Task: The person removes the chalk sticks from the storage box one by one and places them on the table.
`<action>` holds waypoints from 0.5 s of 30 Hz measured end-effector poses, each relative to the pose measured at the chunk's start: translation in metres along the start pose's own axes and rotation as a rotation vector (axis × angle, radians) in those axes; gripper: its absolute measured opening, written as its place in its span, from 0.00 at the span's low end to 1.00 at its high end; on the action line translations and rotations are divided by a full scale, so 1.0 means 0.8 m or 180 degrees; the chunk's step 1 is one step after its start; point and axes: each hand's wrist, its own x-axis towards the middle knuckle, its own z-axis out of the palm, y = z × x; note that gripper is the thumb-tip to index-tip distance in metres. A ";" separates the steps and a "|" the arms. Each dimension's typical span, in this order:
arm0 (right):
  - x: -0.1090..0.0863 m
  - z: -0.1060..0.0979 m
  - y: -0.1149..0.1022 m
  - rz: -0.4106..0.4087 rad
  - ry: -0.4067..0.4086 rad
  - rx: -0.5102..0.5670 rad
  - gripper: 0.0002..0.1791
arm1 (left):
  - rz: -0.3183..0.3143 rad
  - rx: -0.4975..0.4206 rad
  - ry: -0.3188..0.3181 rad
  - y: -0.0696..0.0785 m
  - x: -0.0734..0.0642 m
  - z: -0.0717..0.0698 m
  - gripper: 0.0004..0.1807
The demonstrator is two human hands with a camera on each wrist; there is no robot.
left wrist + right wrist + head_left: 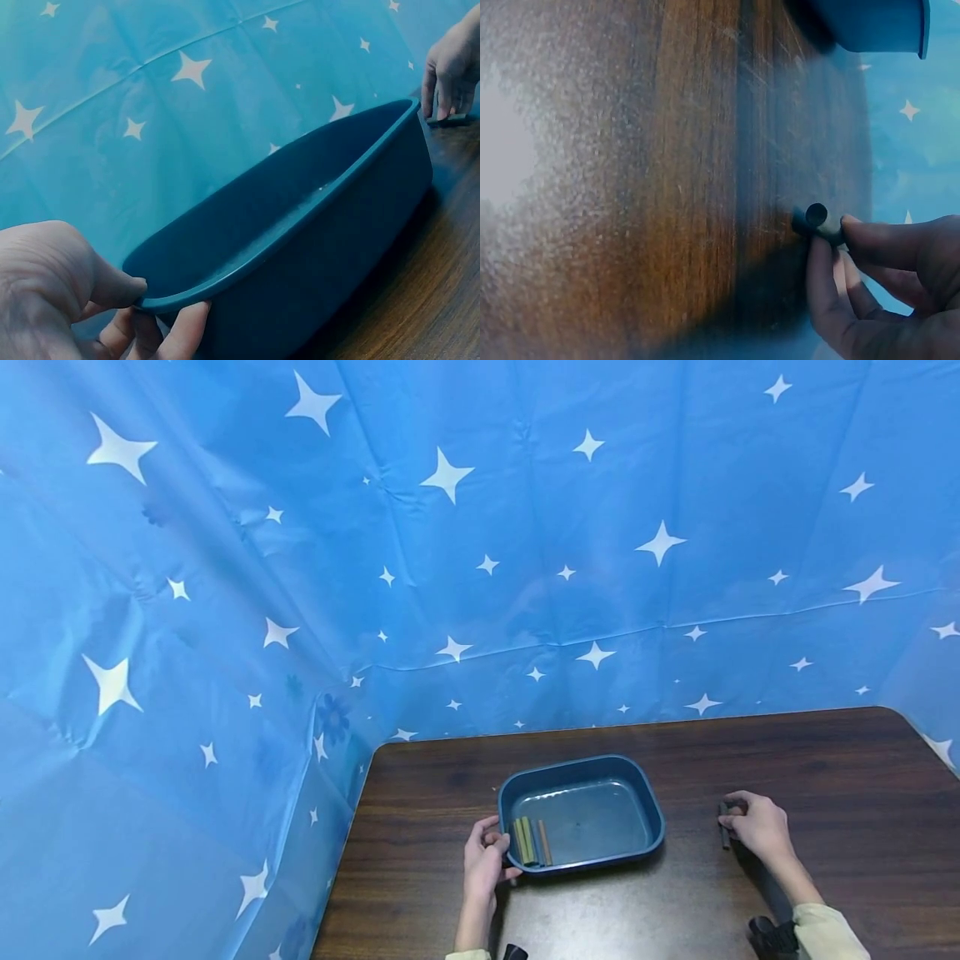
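A dark blue rectangular plastic tub stands on the wooden table. Inside it, by the left wall, several thin sticks lie side by side: green ones, a blue one and an orange-brown one. My left hand grips the tub's near left corner, thumb over the rim and fingers against the outside. Off to the tub's right, my right hand pinches a short dark tube at the tabletop. The right wrist view shows the tube's hollow round end, with a second dark piece close beside it.
Dark wood-grain table surrounds the tub, its far corners rounded. A blue curtain with white stars hangs behind the table and along its left. Black wrist straps show at the lower edge.
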 end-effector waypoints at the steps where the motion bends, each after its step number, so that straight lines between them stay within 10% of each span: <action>1: 0.000 0.000 0.000 -0.0006 -0.0016 -0.0037 0.20 | 0.0005 -0.0009 -0.0003 0.001 -0.002 0.000 0.21; 15: 0.006 0.004 0.004 -0.0143 0.0116 -0.0286 0.18 | 0.0011 0.0021 0.0036 -0.006 0.005 -0.001 0.21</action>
